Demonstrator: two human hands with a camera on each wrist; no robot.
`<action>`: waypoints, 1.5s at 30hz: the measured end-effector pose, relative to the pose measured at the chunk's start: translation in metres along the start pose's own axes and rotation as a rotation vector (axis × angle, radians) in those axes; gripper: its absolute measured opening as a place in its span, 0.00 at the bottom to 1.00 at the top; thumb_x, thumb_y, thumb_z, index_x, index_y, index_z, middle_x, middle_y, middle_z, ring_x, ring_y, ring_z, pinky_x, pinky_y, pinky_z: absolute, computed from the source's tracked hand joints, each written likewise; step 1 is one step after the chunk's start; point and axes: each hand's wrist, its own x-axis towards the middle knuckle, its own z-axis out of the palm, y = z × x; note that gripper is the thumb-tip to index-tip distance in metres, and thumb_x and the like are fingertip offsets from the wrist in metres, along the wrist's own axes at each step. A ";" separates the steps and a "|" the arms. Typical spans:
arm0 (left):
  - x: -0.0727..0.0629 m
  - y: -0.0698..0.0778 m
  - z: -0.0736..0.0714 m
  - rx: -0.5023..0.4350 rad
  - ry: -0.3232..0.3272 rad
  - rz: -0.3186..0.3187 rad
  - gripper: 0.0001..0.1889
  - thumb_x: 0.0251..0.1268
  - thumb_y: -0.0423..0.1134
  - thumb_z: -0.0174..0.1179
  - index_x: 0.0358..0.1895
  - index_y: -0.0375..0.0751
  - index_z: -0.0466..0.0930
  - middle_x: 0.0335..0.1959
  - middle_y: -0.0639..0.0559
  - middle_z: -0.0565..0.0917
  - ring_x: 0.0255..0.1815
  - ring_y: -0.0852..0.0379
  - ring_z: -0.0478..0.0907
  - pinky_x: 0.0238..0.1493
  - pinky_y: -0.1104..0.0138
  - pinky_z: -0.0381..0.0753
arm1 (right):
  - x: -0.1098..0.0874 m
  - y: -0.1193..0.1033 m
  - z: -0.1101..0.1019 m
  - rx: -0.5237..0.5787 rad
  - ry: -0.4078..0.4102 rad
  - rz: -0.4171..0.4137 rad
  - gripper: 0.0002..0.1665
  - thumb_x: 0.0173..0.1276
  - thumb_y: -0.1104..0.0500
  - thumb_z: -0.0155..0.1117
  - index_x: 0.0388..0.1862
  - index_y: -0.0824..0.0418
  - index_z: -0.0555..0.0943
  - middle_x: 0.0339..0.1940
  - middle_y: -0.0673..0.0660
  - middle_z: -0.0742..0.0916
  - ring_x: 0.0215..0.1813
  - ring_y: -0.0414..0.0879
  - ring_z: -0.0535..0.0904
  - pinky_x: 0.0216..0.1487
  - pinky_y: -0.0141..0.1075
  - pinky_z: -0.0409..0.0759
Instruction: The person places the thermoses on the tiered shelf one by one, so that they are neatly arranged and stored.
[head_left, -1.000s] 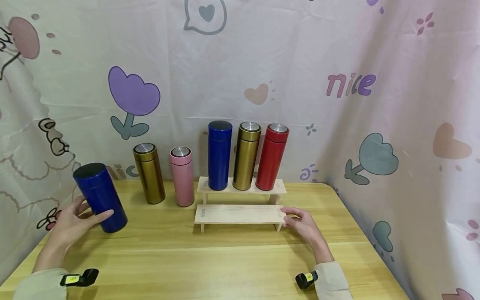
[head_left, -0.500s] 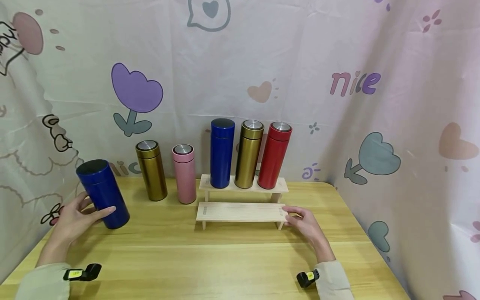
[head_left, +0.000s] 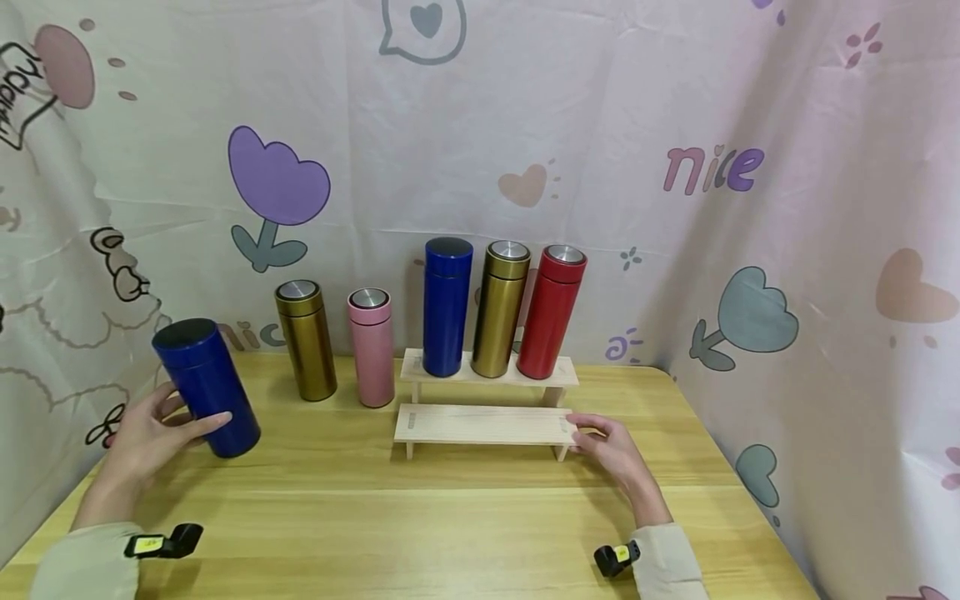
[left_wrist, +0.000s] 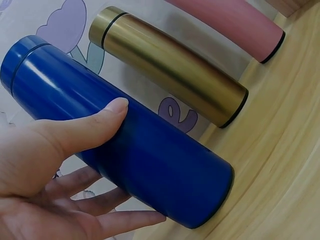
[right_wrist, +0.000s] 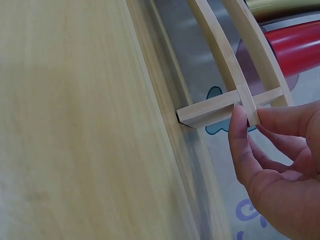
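Observation:
At the left of the table my left hand (head_left: 146,437) holds a blue thermos bottle (head_left: 213,387) low on its body. In the left wrist view the thumb lies across the bottle's (left_wrist: 165,155) near side, with the fingers partly hidden behind it. On the right, my right hand (head_left: 617,457) pinches the right end of the lower shelf (head_left: 480,423) of a pale wooden two-step stand. The right wrist view shows thumb and fingers on either side of that board's end (right_wrist: 246,102). No bottle stands on the lower shelf.
Behind the left hand stand a gold bottle (head_left: 307,350) and a pink bottle (head_left: 372,358). On the upper shelf (head_left: 408,367) are a blue bottle (head_left: 447,317), a gold bottle (head_left: 498,321) and a red bottle (head_left: 550,321). A patterned curtain (head_left: 420,167) borders the table (head_left: 375,533).
The head view has shifted slightly, so everything sits a little farther right in it. Both hands keep the same grips, and no bottle has visibly moved on the table.

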 end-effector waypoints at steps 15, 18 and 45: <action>0.001 0.008 0.001 -0.004 -0.007 -0.002 0.56 0.67 0.48 0.70 0.85 0.39 0.37 0.77 0.17 0.54 0.61 0.30 0.79 0.41 0.69 0.90 | -0.001 0.000 0.000 0.006 -0.011 -0.009 0.24 0.75 0.71 0.59 0.68 0.77 0.74 0.72 0.75 0.75 0.45 0.38 0.85 0.48 0.28 0.88; 0.000 0.009 0.001 0.003 0.000 0.003 0.56 0.67 0.47 0.71 0.85 0.39 0.38 0.77 0.16 0.55 0.59 0.33 0.80 0.41 0.69 0.91 | 0.000 0.000 0.000 0.009 -0.012 -0.011 0.25 0.75 0.71 0.59 0.68 0.77 0.73 0.72 0.75 0.74 0.46 0.38 0.85 0.48 0.27 0.88; -0.007 0.037 0.004 -0.027 -0.068 0.014 0.59 0.66 0.48 0.71 0.84 0.37 0.33 0.79 0.18 0.52 0.71 0.14 0.59 0.40 0.71 0.90 | -0.001 0.000 0.000 0.008 -0.008 0.003 0.24 0.75 0.71 0.59 0.69 0.76 0.74 0.72 0.74 0.75 0.45 0.39 0.85 0.47 0.27 0.88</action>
